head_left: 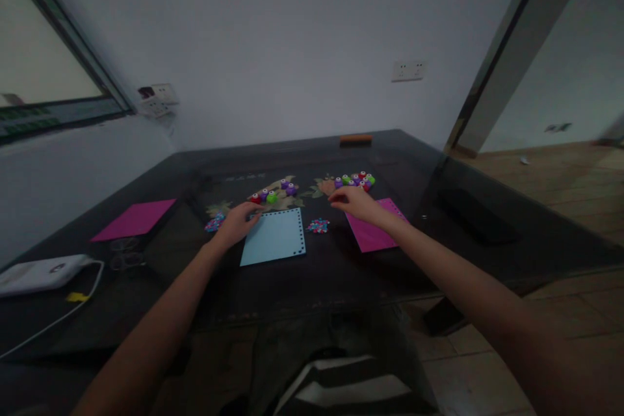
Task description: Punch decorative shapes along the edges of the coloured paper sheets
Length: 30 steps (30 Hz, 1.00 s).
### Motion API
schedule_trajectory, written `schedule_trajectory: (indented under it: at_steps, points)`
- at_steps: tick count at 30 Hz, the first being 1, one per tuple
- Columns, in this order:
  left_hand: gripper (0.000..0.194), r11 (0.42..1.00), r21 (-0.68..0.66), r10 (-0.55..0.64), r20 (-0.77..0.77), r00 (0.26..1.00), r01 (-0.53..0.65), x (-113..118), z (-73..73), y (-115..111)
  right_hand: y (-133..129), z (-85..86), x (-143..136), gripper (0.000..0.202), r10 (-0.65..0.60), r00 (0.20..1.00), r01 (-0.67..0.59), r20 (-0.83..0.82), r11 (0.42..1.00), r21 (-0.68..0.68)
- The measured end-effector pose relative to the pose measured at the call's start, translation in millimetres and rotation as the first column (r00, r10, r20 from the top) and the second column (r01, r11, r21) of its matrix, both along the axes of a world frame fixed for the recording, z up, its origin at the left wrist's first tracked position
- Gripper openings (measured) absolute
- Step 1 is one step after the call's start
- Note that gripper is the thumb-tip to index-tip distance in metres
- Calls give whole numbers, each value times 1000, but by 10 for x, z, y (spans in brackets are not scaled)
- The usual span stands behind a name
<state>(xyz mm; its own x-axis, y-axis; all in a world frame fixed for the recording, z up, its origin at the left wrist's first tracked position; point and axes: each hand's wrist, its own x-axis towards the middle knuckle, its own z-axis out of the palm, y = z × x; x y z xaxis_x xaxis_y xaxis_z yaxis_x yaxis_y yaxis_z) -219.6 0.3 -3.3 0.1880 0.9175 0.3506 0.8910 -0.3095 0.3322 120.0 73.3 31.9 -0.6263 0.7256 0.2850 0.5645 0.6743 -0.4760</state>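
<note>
Where blue paper (274,237) lies, the dark table (292,289) fronts a wall (283,45)

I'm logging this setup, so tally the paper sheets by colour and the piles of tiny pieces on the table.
Pink sheets: 2
Light blue sheet: 1
Piles of tiny mixed-colour pieces: 2
Total: 5

The left hand (238,223) hides the upper left corner of a pale blue sheet (275,240); the right hand (358,202) and forearm cover part of a pink sheet (371,236). Whether the fingertips pinch anything is too small to tell. Pieces in the bead heap (318,226) blur together. The left edge cuts off a white device (43,274) and its cable (96,281).
</note>
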Motion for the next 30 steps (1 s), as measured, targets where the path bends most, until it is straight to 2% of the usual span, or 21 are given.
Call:
schedule_trajectory:
  at_steps: [4, 8, 11, 15, 26, 30]
  points:
    - [38, 997, -77, -22, -5, 1000, 22, -24, 0, -52, -4, -126, -656, 24, 98, 978, -117, 184, 989, 95]
    - [59, 987, -162, 5, -80, 997, -17, 40, -17, -75, 44, -279, -966, 44, 74, 949, -140, 305, 970, 199]
    - [64, 986, -164, 10, -124, 992, -31, 26, -74, -61, 52, -345, -995, 51, 58, 943, -138, 328, 964, 228]
    - [63, 989, -145, -5, -144, 990, -16, -8, -116, -38, 33, -369, -963, 48, 79, 948, -155, 308, 961, 230]
    - [57, 994, -102, -40, -129, 991, 27, 18, -54, -76, 50, -388, -981, 45, 81, 971, -124, 227, 975, 183]
    - [53, 996, -86, -42, -56, 998, 37, 44, -22, -85, 53, -401, -983, 45, 75, 981, -103, 182, 983, 151]
